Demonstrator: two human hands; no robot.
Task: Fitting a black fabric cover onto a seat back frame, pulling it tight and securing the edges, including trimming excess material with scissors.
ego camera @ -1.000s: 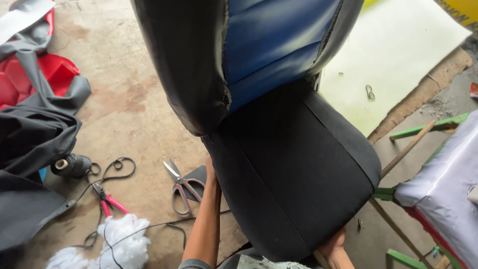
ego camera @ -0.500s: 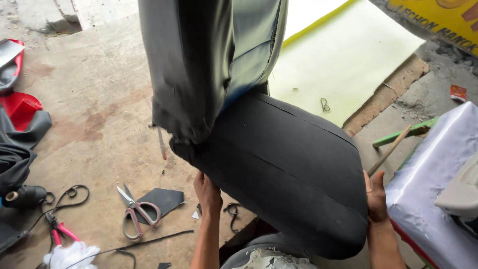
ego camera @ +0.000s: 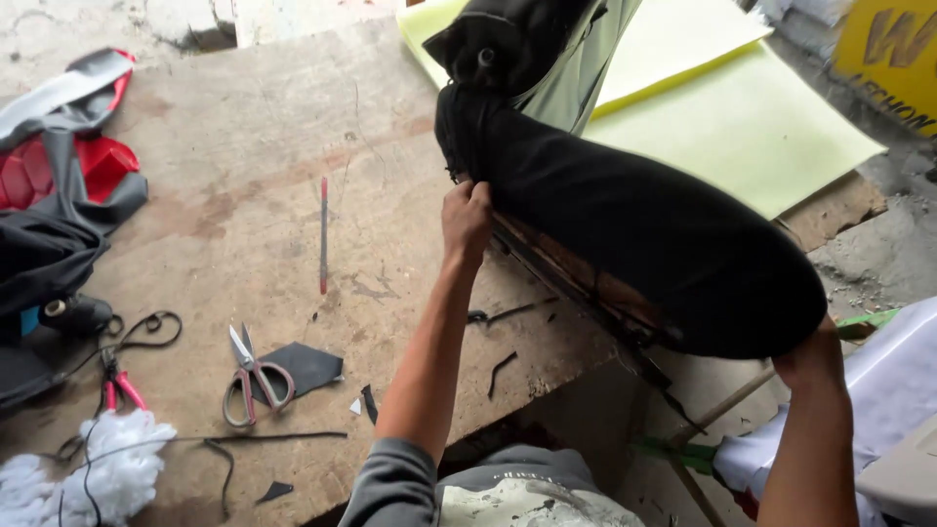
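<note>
One big car seat (ego camera: 634, 234) in a black cover fills the upper middle of the view, tipped on its side over the edge of a worn wooden worktable (ego camera: 244, 224), its underside with rusty frame rails turned toward the person. It looks heavy and awkward, stiff in the frame but soft and slack in the fabric skin, so the firm holds would be the frame edge and the bulky end, not the loose cloth. Two hands are on it: the left hand (ego camera: 467, 217) has its fingers curled tight, pinching the cover's hem at the seat's near edge, and the right hand (ego camera: 815, 353) is tucked under the seat's far lower end, so I cannot tell how its fingers are set. Two pale yellow foam sheets (ego camera: 742, 127) lie behind the seat. One heap of red, grey and black covers (ego camera: 59, 205) sits at the left. One wad of white stuffing (ego camera: 107, 468) lies at the table's near corner. One pair of scissors (ego camera: 249, 381) rests on a black fabric scrap (ego camera: 307, 366), with one red-handled pair of pliers (ego camera: 119, 385) beside them and one thin red-tipped rod (ego camera: 323, 234) further up.
</note>
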